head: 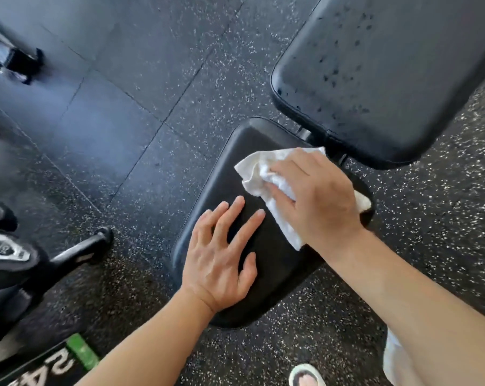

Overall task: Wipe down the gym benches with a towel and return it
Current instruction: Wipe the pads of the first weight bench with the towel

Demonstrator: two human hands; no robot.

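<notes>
I am leaning over the black seat pad [224,174] of a gym bench, with my left hand [222,260] lying flat on its near half, fingers straight and spread, holding nothing. My right hand [316,196] is pressing a crumpled white towel [261,168] down onto the far right part of the same pad; my fingers are bending over the bunched cloth and gripping it, and loose corners of it are sticking out past my fingertips toward the left and under my wrist. Just beyond the seat, the bench's larger back pad [389,73] is sitting across a narrow gap, and dark droplets are speckling its surface. Both pads are standing over a dark rubber floor [152,79] flecked with white. To my left, part of a black machine with a handle [80,249] is showing, and a green-edged mat with white letters [60,366] is lying at the bottom left corner.
</notes>
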